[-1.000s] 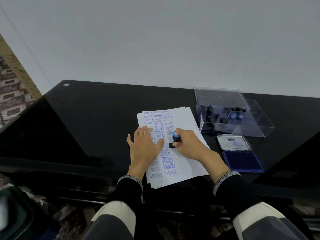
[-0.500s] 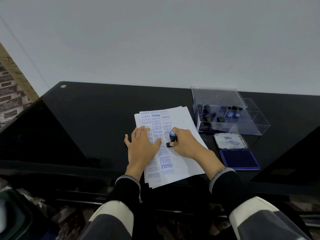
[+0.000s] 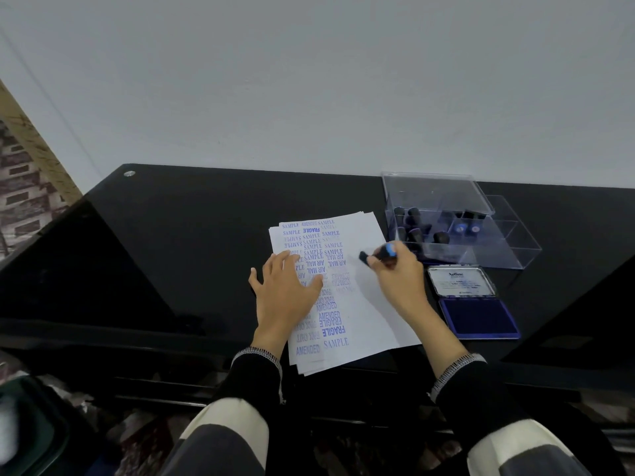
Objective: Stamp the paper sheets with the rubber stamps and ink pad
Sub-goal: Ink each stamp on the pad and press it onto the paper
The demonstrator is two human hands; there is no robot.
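A stack of white paper sheets [image 3: 369,310] lies on the black table [image 3: 192,242], its top sheet covered in blue stamped words along the left half. My left hand [image 3: 287,293] rests flat on the sheet's left side, fingers spread. My right hand [image 3: 400,280] grips a black rubber stamp with a blue cap [image 3: 379,254], lifted off the paper and tilted, above the sheet's right edge. The open blue ink pad [image 3: 477,317] lies just right of that hand, its lid [image 3: 460,280] folded back.
A clear plastic box [image 3: 508,242] with several more black stamps stands at the back right, its lid [image 3: 433,190] raised. The wall runs behind the table. The table's front edge is under my forearms.
My right hand has lifted the stamp off the paper and moved it right, toward the ink pad. My left hand stays pressed on the sheet.
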